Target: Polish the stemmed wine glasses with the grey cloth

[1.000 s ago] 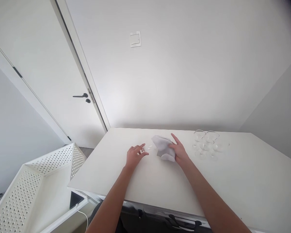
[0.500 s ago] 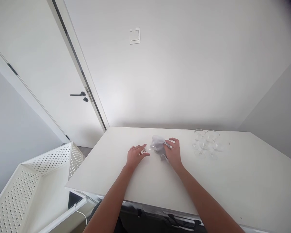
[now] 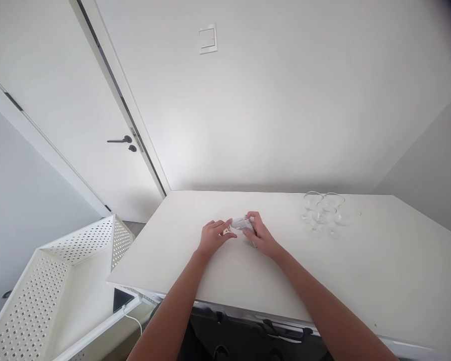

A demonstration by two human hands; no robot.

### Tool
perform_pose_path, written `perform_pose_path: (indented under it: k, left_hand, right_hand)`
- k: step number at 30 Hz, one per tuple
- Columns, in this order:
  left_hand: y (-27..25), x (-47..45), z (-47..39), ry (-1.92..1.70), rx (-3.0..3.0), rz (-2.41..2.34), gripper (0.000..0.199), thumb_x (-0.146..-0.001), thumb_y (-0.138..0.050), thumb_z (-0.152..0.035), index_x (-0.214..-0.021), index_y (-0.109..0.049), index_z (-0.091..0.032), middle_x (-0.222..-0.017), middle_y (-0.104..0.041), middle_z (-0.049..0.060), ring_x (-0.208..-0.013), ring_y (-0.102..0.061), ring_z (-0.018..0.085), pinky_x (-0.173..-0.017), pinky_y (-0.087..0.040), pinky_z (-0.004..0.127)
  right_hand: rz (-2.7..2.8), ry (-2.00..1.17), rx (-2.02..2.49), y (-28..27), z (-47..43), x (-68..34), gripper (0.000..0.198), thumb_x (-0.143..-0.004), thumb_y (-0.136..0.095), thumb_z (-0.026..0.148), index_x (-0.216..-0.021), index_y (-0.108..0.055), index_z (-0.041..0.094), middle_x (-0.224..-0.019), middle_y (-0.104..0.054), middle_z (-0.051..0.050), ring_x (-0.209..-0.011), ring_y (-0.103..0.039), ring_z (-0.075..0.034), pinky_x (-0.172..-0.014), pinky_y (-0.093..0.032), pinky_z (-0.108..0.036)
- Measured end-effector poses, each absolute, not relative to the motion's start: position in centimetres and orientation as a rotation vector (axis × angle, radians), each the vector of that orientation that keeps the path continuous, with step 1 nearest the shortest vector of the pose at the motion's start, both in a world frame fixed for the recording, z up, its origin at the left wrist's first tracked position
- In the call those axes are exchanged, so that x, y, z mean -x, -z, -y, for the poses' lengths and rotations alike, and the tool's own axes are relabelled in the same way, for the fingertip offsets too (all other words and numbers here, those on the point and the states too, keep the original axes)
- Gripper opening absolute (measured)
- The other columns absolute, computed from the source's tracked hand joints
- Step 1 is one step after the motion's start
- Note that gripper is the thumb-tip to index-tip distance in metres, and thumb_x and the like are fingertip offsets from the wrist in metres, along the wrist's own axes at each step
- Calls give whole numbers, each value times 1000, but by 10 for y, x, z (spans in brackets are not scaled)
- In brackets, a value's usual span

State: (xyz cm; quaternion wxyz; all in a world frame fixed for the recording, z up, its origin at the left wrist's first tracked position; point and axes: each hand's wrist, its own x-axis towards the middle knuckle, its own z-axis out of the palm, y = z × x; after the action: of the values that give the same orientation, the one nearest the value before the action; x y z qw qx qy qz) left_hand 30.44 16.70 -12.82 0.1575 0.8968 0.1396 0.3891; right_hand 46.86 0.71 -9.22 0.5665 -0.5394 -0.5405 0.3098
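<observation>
A clear stemmed glass (image 3: pixel 239 224) is held sideways between my hands, just above the table. My left hand (image 3: pixel 212 238) pinches it at the foot end, with thumb and fingers curved around that part. My right hand (image 3: pixel 262 235) grips the bowl end through a light grey cloth (image 3: pixel 252 241). Part of the cloth hangs below the right fingers, and some of it seems to lie inside or around the bowl. The rim is hidden by the cloth and my right fingers.
Several clear stemmed glasses (image 3: pixel 325 213) stand upright in a cluster at the back right of the white table (image 3: pixel 233 281). A white perforated tray-like unit (image 3: pixel 86 296) with a white cable stands at the left. Behind are a wall and a door (image 3: pixel 60 110).
My right hand has shifted left and closed more tightly around the cloth and bowl, bringing both hands nearer each other. Less of the cloth shows now. The view has tilted slightly downward.
</observation>
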Motion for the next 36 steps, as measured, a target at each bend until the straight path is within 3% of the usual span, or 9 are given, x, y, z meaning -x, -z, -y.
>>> perform_pose_path:
  k: [5, 7, 11, 13, 18, 24, 28, 31, 36]
  left_hand:
    - [131, -305, -167, -1099, -2618, -296, 36, -84, -76, -47, -116, -76, -28, -72, -72, 0, -57, -55, 13, -66, -40, 31]
    - [133, -306, -167, -1092, -2627, -328, 35, -85, -76, -45, -116, -76, -29, -74, -72, 0, -57, -55, 13, -67, -40, 31]
    - [131, -307, -165, -1058, -2541, -442, 35, -82, -78, -46, -113, -77, -31, -76, -72, -1, -57, -54, 12, -72, -43, 32]
    - [127, -306, -163, -1005, -2485, -438, 36, -80, -79, -48, -112, -77, -31, -75, -71, -2, -58, -53, 12, -72, -44, 32]
    - [122, -302, -159, -934, -2282, -471, 42, -74, -83, -51, -111, -78, -32, -78, -71, -1, -62, -52, 13, -64, -46, 29]
    - [131, -307, -163, -1171, -2509, -440, 33, -83, -76, -49, -108, -78, -27, -72, -72, 0, -56, -54, 12, -64, -45, 31]
    - [131, -310, -162, -1293, -2653, -402, 32, -86, -75, -45, -112, -76, -26, -82, -76, 3, -70, -66, 16, -73, -47, 33]
    - [126, -310, -159, -1227, -2636, -395, 22, -94, -65, -37, -112, -74, -27, -95, -75, 5, -87, -68, 18, -81, -49, 33]
    - [119, -309, -157, -1017, -2314, -424, 21, -97, -57, -37, -101, -73, -24, -82, -63, 4, -72, -58, 14, -65, -46, 27]
  right_hand:
    - [1328, -840, 1197, 88, -3, -475, 73, -97, -51, 39, -161, -18, 32, -101, -65, -3, -92, -59, -20, -89, -47, -37]
    - [1249, -912, 1187, 86, -3, -479, 72, -95, -50, 32, -161, -22, 31, -100, -66, -4, -94, -60, -21, -88, -48, -37]
    - [1275, -975, 1211, 92, -1, -491, 84, -84, -47, 16, -162, -19, 31, -88, -64, -2, -75, -56, -18, -71, -49, -32]
    - [1452, -869, 1314, 99, 0, -496, 86, -84, -47, 14, -162, -20, 34, -90, -65, -2, -74, -56, -17, -74, -49, -33]
    - [1754, -636, 1420, 103, -1, -496, 72, -92, -45, 18, -159, -30, 40, -105, -69, -3, -98, -60, -22, -94, -48, -41]
    - [1235, -779, 1300, 88, -7, -477, 55, -93, -58, 35, -147, -50, 32, -113, -69, -4, -103, -62, -23, -97, -47, -40]
    - [875, -851, 1241, 93, -15, -474, 58, -87, -66, 36, -143, -53, 30, -91, -68, -1, -87, -61, -20, -89, -48, -38]
    - [720, -824, 1195, 99, -17, -479, 60, -84, -69, 37, -141, -52, 29, -87, -66, 0, -84, -60, -19, -85, -49, -37]
    - [995, -769, 1242, 97, -9, -487, 66, -91, -62, 41, -152, -39, 29, -99, -68, -4, -93, -63, -21, -91, -50, -41]
